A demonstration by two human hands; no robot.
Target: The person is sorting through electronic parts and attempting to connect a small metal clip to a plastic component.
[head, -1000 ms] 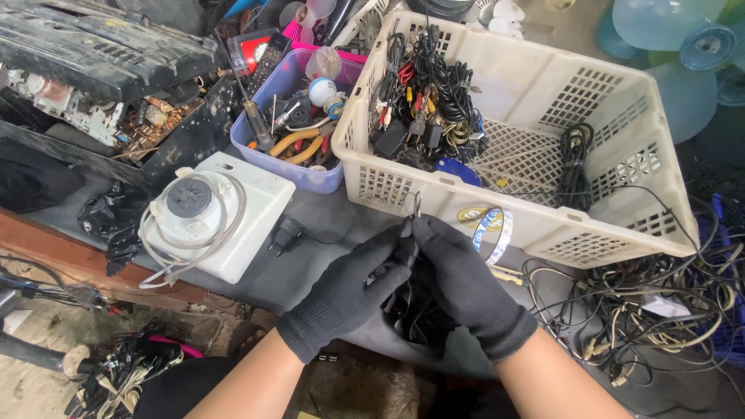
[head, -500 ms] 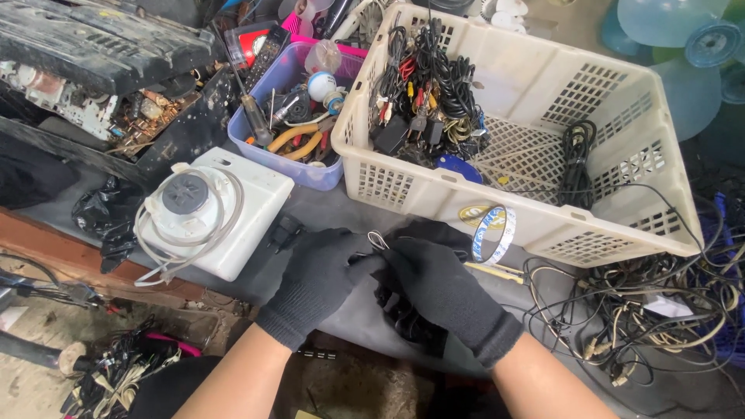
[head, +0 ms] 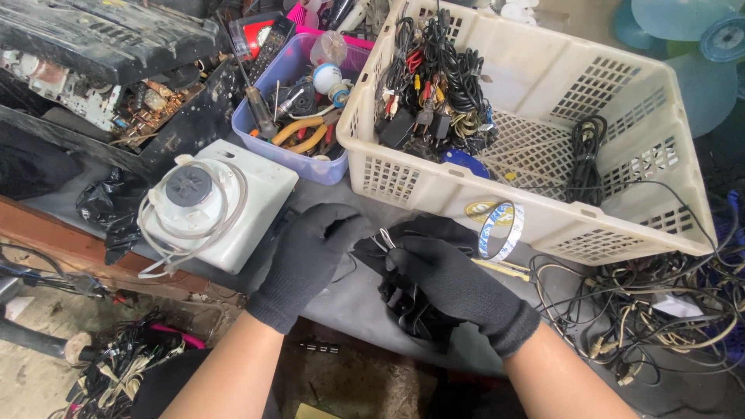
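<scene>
Cable bundle (head: 411, 299) lies under right hand (head: 450, 283).

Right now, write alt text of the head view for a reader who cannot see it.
Two black-gloved hands, left hand and right hand, meet over a bundle of black cable on a cluttered workbench. Behind them sits a cream plastic basket of cables, with a purple tool tray and a white device to its left.

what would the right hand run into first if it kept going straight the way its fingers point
The right hand points up-left toward the left hand; it would likely meet that gloved hand first, over the black cable bundle.
</scene>
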